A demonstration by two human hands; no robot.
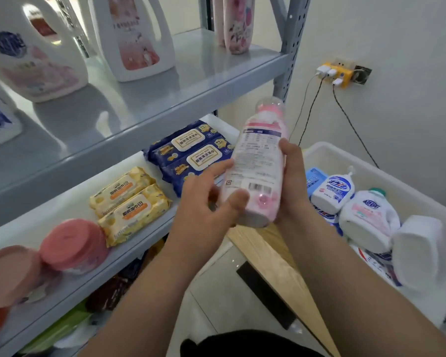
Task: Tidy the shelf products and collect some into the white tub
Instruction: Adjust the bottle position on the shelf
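While both hands hold it aloft between shelf and tub, tall pink-and-white plastic bottle (258, 163) tilted, clear cap far, left hand (211, 202) pinching its near end, fingers spread, right hand (294, 181) curled round its right side, white plastic tub (327, 150) right, grey metal shelf (165, 99) left.

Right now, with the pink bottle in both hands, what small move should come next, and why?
Probably swing the pink bottle rightward toward the white tub: left hand and right hand both grip it clear of the shelf, and the tub beside it already holds bottles.
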